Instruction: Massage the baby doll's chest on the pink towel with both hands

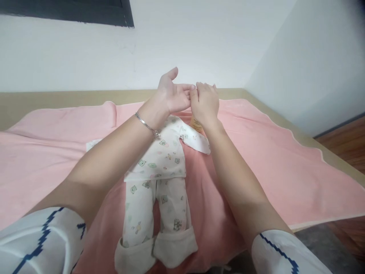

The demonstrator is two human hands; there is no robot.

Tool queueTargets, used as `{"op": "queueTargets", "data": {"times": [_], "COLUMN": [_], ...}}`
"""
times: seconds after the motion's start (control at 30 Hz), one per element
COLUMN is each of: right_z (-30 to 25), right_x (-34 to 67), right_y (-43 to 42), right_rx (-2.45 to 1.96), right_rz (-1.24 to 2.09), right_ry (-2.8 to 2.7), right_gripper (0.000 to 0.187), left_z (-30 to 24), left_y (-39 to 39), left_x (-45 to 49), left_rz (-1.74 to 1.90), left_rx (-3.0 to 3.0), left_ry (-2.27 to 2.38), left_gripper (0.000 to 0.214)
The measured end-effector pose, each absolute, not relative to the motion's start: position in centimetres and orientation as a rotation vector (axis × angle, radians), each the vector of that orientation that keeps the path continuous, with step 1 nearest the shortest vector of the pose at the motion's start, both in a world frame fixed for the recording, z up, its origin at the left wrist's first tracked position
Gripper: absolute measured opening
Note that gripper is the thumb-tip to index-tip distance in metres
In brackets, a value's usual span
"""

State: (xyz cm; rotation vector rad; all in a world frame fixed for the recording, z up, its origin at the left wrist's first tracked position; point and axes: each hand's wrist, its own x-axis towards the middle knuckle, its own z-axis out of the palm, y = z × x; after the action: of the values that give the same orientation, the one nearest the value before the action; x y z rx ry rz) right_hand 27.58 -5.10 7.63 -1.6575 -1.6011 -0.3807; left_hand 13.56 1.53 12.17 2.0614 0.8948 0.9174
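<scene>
My left hand (175, 93) is palm up, its thumb raised and its fingers stretched to the right. My right hand (205, 99) faces back up and closes over the left fingertips, its thumb pressed on them. Both hands are above the neck end of a small white baby top (162, 152) with green and animal prints. Matching baby pants (171, 205) with turned-up cuffs lie just below it. My left forearm covers part of the top. A yellow printed item (196, 124) shows partly behind my right hand; its kind I cannot make out.
A pink blanket (273, 152) with wavy edges spreads under the clothes over a beige surface (17, 99). White walls (199, 38) rise behind it and at the right. A dark panel (85, 11) hangs at upper left. Wooden flooring (346, 140) appears at right.
</scene>
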Motion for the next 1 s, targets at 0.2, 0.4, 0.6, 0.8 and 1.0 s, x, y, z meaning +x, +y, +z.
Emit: {"op": "queueTargets", "data": {"times": [0.2,0.4,0.6,0.8,1.0], "right_z": [7.7,8.3,8.4,8.5,8.5], "right_x": [27.0,26.3,26.0,26.5,26.5], "right_y": [-5.7,-5.4,-4.6,-4.4,-4.8], "right_rx": [-1.72,-1.784,-1.871,-2.009,-2.043], "right_rz": [-0.5,-0.426,-0.473,-0.535,-0.508], "right_ry": [-1.607,-1.496,-1.399,-1.443,-1.364], "right_gripper": [0.062,0.066,0.051,0.035,0.045], "left_z": [13.5,17.3,19.0,19.7,20.7], "left_y": [-1.9,-8.1,-9.7,-10.0,-10.9], "left_x": [7.7,1.6,-1.7,-3.7,-5.1], "left_rz": [0.706,0.826,0.952,0.993,1.106], "left_rx": [1.82,1.783,1.587,1.272,1.207], "left_ry": [0.671,0.742,0.851,0.73,0.792], "left_gripper": [0.074,0.072,0.077,0.08,0.074]}}
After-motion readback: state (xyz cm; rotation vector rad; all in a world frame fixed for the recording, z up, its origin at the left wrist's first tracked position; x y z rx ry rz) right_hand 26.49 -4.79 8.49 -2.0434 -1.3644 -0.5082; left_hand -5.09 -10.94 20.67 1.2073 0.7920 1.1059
